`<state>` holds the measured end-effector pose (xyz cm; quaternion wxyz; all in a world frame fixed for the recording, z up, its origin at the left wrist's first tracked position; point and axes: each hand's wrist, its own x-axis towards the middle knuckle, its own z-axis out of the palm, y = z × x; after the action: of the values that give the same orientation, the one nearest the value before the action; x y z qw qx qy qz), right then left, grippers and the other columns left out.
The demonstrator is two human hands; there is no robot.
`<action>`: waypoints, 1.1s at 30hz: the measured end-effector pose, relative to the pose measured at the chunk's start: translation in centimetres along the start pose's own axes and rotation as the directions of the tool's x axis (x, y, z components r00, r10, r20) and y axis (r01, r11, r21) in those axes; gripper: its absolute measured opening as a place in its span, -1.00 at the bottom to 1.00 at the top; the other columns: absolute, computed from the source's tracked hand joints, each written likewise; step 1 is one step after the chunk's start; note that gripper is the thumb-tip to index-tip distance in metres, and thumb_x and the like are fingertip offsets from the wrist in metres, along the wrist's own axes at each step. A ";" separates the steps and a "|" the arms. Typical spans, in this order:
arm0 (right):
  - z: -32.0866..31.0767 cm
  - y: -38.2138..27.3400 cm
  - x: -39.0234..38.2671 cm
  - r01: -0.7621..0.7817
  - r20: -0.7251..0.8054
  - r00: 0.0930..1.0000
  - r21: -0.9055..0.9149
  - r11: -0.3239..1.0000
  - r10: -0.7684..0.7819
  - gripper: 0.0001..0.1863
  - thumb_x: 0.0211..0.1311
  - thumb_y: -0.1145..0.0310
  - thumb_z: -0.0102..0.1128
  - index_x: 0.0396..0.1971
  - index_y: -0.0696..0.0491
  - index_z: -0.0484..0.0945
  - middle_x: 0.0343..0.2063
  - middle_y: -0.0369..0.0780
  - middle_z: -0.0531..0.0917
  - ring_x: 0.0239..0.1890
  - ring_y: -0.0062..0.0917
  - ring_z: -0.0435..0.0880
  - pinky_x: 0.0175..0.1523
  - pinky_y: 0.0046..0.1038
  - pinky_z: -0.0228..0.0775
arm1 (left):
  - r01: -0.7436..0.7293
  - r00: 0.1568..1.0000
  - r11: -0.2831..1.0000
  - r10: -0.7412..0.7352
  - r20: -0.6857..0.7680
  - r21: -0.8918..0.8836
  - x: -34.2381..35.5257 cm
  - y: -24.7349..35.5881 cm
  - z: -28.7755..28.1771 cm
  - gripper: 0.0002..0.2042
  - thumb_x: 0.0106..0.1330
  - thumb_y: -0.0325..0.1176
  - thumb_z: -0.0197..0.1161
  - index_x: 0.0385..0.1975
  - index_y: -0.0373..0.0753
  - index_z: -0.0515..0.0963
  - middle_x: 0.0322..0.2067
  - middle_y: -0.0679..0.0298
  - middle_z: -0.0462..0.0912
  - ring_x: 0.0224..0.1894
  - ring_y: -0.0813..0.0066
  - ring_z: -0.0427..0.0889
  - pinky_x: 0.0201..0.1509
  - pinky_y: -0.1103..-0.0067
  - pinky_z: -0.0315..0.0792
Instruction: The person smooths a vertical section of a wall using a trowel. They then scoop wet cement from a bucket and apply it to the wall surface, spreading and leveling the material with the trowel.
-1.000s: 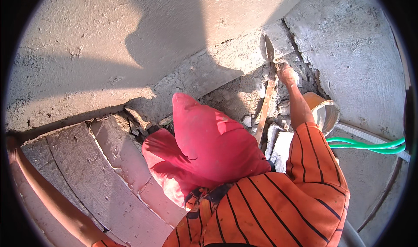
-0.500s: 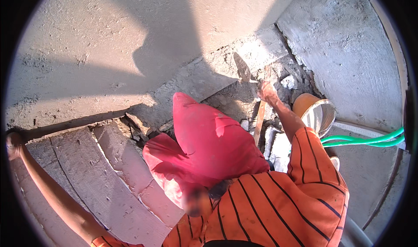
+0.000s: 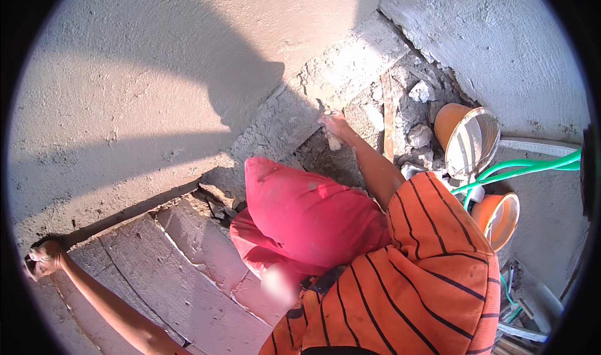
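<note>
My right hand (image 3: 335, 126) is closed at the rough concrete ledge (image 3: 347, 57), near the middle; a small object at its fingertips is too hard to make out. My left hand (image 3: 45, 261) has its fingers curled at the far left, where the plastered wall (image 3: 131, 104) meets cracked slabs (image 3: 134, 286); what they grip, if anything, is hidden. My bent legs in pink trousers (image 3: 307, 214) lie between my arms. A long narrow wooden strip (image 3: 388, 117) rests in the rubble just right of my right hand.
An orange bucket (image 3: 454, 129) lies tilted on the right, with a second orange container (image 3: 491, 220) below it. Green hoses (image 3: 526, 167) cross beside them. Broken pieces (image 3: 421, 92) fill a gap before a rough concrete panel (image 3: 494, 48). Loose pipes and strips (image 3: 532, 330) lie at lower right.
My right hand has moved left; the trowel blade it held up earlier no longer shows clearly. The view has shifted, revealing the second container, and my left hand appears lower in the picture.
</note>
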<state>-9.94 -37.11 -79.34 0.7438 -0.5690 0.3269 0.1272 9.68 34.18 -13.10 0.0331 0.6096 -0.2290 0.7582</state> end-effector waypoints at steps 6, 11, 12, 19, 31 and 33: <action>0.9 -0.5 -2.9 0.076 -0.091 0.994 0.084 0.994 -0.068 -0.84 0.22 0.38 0.25 -0.26 0.01 0.47 -0.55 -0.33 0.52 -0.62 -0.62 0.48 -0.56 -0.48 0.42 | -0.050 0.998 0.993 0.046 0.040 0.107 0.2 6.9 1.2 -0.48 0.30 0.00 0.17 -0.07 -0.38 0.27 -0.23 0.10 0.45 -0.23 0.24 0.47 -0.05 0.37 0.39; 4.0 -1.2 -4.0 0.364 -0.224 0.915 0.101 0.926 -0.336 -0.73 0.14 0.42 0.27 -0.17 0.09 0.44 -0.60 -0.28 0.55 -0.61 -0.56 0.55 -0.52 -0.46 0.41 | -0.028 0.997 0.990 0.017 0.080 0.140 0.0 7.3 -0.3 -0.53 0.30 -0.14 0.13 0.00 -0.41 0.24 -0.20 0.08 0.44 -0.20 0.24 0.47 -0.03 0.39 0.39; 4.6 -1.0 -3.3 0.384 -0.263 0.886 -0.047 0.922 -0.382 -0.68 0.14 0.43 0.26 -0.12 0.09 0.41 -0.56 -0.27 0.55 -0.60 -0.55 0.56 -0.54 -0.45 0.42 | -0.015 0.997 0.992 0.005 0.074 0.128 0.1 7.3 -0.2 -0.53 0.30 -0.16 0.13 0.01 -0.42 0.24 -0.20 0.08 0.44 -0.20 0.25 0.47 -0.02 0.40 0.39; 12.6 -7.3 -2.9 0.160 -0.389 0.906 -0.052 0.986 -0.168 -0.34 -0.03 0.35 0.23 0.09 0.36 0.28 -0.38 0.10 0.63 -0.25 -0.05 0.67 -0.14 -0.15 0.49 | -0.013 0.998 0.996 0.008 0.066 0.084 -0.5 7.2 0.4 -0.50 0.27 -0.19 0.17 0.04 -0.45 0.25 -0.15 0.05 0.45 -0.17 0.23 0.47 0.03 0.40 0.39; 18.6 -14.8 -8.1 0.204 -0.407 0.864 -0.252 0.946 -0.295 -0.49 -0.03 0.42 0.23 -0.10 0.41 0.35 -0.22 0.17 0.58 -0.12 -0.02 0.63 -0.02 -0.14 0.47 | 0.006 0.996 0.975 -0.025 0.080 0.220 -1.6 3.6 0.6 -0.51 0.19 -0.11 0.25 -0.10 -0.45 0.41 -0.13 0.01 0.49 -0.11 0.19 0.49 0.06 0.34 0.41; 19.4 -16.7 -10.3 0.204 -0.414 0.864 -0.236 0.950 -0.288 -0.54 -0.02 0.42 0.23 -0.16 0.42 0.39 -0.27 0.16 0.59 -0.18 -0.05 0.65 -0.07 -0.16 0.48 | -0.010 0.995 0.968 -0.014 0.094 0.250 -1.6 5.2 0.6 -0.50 0.20 -0.09 0.25 -0.10 -0.44 0.41 -0.13 0.01 0.49 -0.11 0.19 0.49 0.06 0.35 0.41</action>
<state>-1.70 -22.55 -57.35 0.6038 -0.6865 0.3988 -0.0721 8.87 29.65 -16.09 -0.0541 0.6445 -0.1324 0.7511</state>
